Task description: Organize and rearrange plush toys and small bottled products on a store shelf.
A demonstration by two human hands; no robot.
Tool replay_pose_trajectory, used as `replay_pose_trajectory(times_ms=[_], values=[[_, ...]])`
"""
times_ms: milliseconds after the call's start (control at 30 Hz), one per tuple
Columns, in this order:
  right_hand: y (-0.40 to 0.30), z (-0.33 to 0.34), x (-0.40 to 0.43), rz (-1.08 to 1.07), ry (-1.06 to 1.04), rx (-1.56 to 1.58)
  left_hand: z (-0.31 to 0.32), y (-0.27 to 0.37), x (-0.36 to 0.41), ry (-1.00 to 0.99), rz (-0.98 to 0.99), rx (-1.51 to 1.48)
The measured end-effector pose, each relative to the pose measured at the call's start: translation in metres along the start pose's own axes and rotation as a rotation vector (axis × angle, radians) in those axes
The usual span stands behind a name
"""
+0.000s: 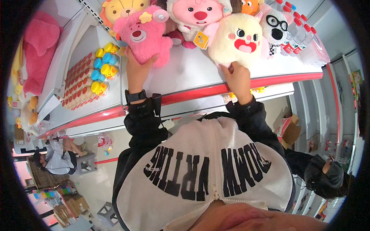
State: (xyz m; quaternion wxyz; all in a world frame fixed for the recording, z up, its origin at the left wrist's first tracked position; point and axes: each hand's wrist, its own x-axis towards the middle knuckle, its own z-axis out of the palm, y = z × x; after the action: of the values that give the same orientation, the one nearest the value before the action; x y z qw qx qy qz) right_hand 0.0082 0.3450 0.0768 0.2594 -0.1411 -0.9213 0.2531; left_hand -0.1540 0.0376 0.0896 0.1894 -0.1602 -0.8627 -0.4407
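Note:
My left hand (140, 70) holds a pink plush bear (143, 37) by its lower side, at the left part of the white shelf (185, 76). My right hand (237, 80) pinches the bottom edge of a cream plush toy (237, 40) with a wide red mouth. Between and behind them sits a pink-faced plush (199, 17) in a white fluffy hood, with a yellow tag. A yellow lion plush (122, 10) is behind the bear. A white plush dog with black glasses (274, 26) leans right of the cream toy.
Bottles with red caps (299, 36) stand at the shelf's right end. Left are jars with yellow and blue lids (105, 68) beside rows of small red-capped bottles (78, 83). A red strip (196, 92) edges the shelf. Other people are at lower left (57, 158) and right (323, 173).

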Motion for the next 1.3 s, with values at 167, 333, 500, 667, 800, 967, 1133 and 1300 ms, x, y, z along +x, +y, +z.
replay_pose_trajectory(times_ms=[167, 333, 500, 667, 800, 967, 1133, 1300], values=[[-0.039, 0.005, -0.018, -0.057, 0.006, 0.11, 0.003, 0.001, 0.002, -0.015, 0.005, -0.034], [-0.064, 0.013, -0.045, -0.208, 0.037, 0.26, 0.001, 0.006, 0.002, -0.033, 0.01, -0.057], [-0.065, 0.012, -0.057, -0.286, 0.131, 0.31, -0.002, 0.016, -0.002, -0.047, -0.096, -0.096], [-0.079, 0.022, -0.059, -0.735, 0.265, 0.159, 0.012, -0.025, 0.003, -0.033, -0.024, -0.172], [-0.09, 0.038, -0.049, -0.759, 0.289, 0.074, 0.012, -0.034, -0.007, -0.043, 0.05, -0.189], [-0.091, 0.067, -0.026, -0.492, 0.181, -0.102, -0.005, 0.015, -0.013, 0.081, 0.011, 0.17], [-0.094, 0.062, -0.018, -0.407, 0.104, -0.144, -0.026, 0.054, -0.03, 0.221, 0.16, 0.254], [-0.1, 0.056, -0.01, -0.331, -0.012, -0.131, -0.01, 0.094, -0.046, 0.231, 0.367, 0.082]])
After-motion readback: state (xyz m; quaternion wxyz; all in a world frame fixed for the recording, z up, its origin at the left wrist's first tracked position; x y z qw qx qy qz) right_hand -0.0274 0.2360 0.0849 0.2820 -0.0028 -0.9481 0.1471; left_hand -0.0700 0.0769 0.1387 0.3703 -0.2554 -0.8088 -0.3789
